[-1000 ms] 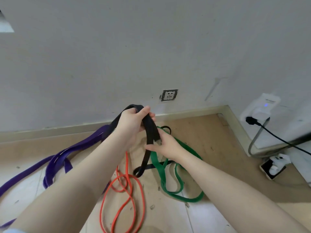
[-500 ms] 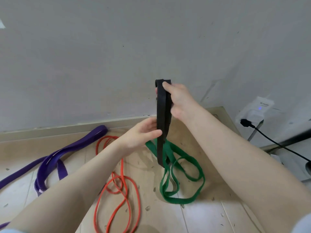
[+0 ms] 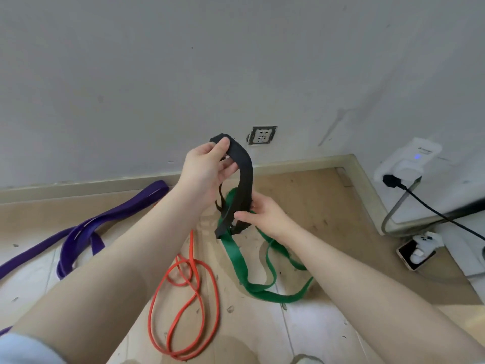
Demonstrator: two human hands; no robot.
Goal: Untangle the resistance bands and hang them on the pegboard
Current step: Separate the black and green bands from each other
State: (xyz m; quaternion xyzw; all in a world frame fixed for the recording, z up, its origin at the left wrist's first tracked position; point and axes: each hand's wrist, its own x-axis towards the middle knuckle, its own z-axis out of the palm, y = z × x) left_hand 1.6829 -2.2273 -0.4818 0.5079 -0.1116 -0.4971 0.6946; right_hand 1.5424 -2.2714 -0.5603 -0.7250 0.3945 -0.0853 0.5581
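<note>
One band in hand | my left hand (image 3: 203, 169) and right hand (image 3: 265, 214) both grip the black band (image 3: 242, 164) | orange band (image 3: 183, 298), green band (image 3: 236, 256), purple band (image 3: 110, 219) lie on floor | none hung, pegboard unseen

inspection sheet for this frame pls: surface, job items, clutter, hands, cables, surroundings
Surface: wooden floor, pale scuffed patches and small debris.
Job's things: black band lifted and folded in both hands; green band, orange band and purple band lie loose on the floor. No pegboard seen.
Clutter: phone with a white object on it, by the right wall.
Hands: left hand pinches the black band's top; right hand holds its lower part.
Cables: black cable from a wall plug; grey cable beside it.
Surroundings: white wall, wall socket, white plug-in device with a blue light.
</note>
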